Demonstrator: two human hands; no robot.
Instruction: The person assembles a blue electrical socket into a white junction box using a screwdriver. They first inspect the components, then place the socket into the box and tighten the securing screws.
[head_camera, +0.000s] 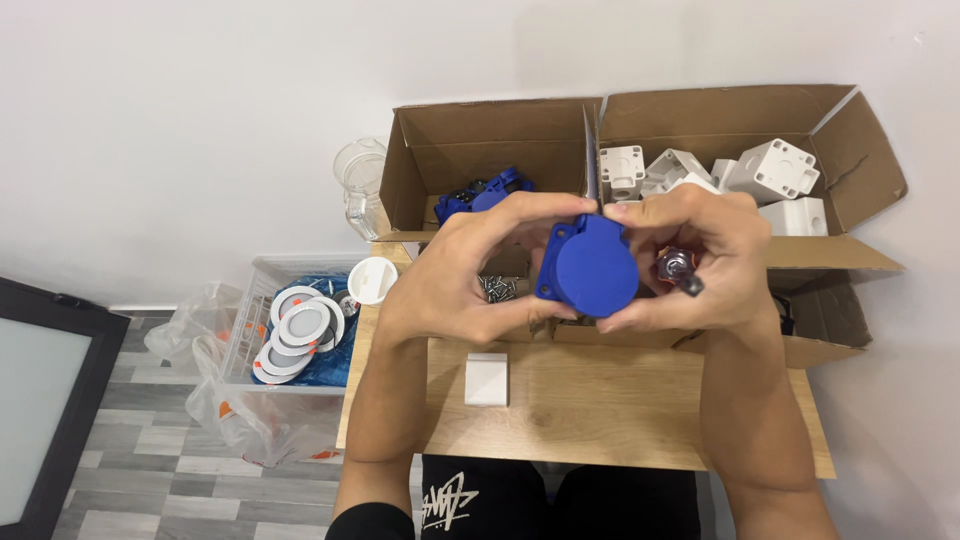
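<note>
I hold a blue socket part with a round hinged lid (592, 266) up in front of me, above the wooden table (600, 410). My left hand (470, 265) grips its left side, thumb under it. My right hand (700, 255) grips its right side and also keeps a small metal tool with a dark handle (680, 270) tucked between the fingers. A white square cover (487, 379) lies on the table below my hands.
Two open cardboard boxes stand at the back: the left one (470, 150) holds blue parts (485, 195), the right one (760, 120) holds white junction boxes (770, 170). Screws (497, 288) lie behind my left hand. A clear basket (285, 330) of round white lamps and a glass jar (362, 185) sit left.
</note>
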